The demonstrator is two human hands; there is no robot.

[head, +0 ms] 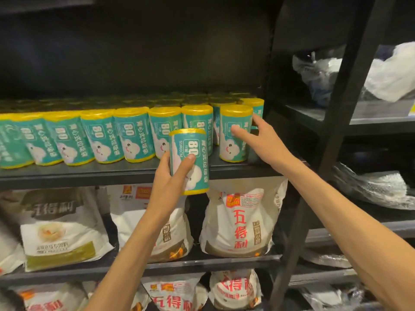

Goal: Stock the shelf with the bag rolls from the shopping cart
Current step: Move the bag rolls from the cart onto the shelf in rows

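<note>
A dark shelf (pixel 112 171) carries a long row of teal bag rolls (pixel 132 135) with yellow ends, standing upright, several deep. My left hand (pixel 173 176) grips one more roll (pixel 190 160) upright in front of the shelf edge, just below the row. My right hand (pixel 253 133) holds the rightmost front roll (pixel 233 144), thumb on its face and fingers behind it, while the roll stands on the shelf. The shopping cart is out of sight.
White flour bags (pixel 238 218) fill the two shelves below. A black upright post (pixel 336 122) stands to the right, beside a second rack with plastic-wrapped goods (pixel 381 72). Dark open space lies above the rolls.
</note>
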